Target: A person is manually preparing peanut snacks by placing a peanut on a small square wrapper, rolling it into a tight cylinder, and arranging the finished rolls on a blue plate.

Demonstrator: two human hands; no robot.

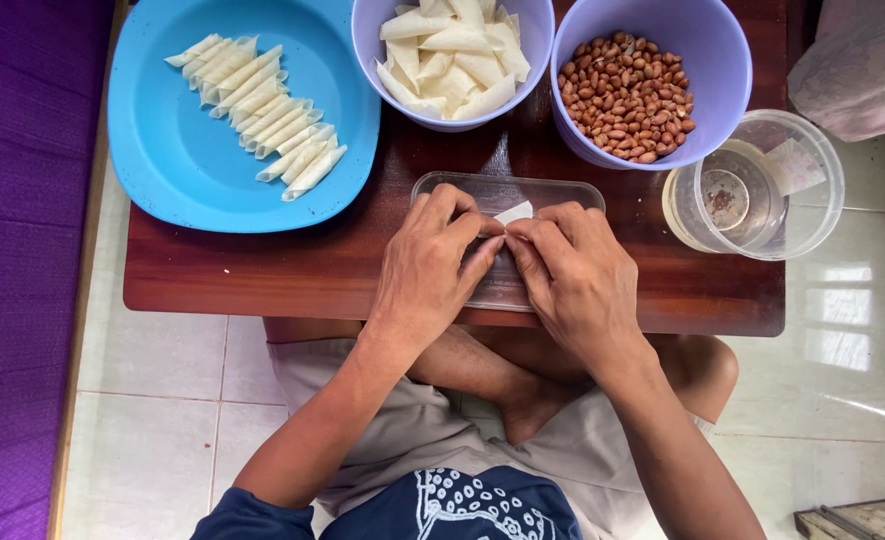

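On the low wooden table (263,270) before your crossed legs, your left hand (431,262) and right hand (573,270) meet over a clear plastic tray (563,192); fingertips of both pinch closed on a small pale wrapper (515,212), one corner showing; pressing too hard may tear it. A blue plate (173,170) of rolled pieces (263,100) sits far left; a lilac bowl of wrappers (453,50) and a lilac bowl of peanuts (628,95) lie beyond; a clear round tub (763,190), a pale label on its wall, stands right.

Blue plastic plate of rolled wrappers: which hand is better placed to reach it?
Probably left. The left hand is on the blue plastic plate side; the right hand would cross over.
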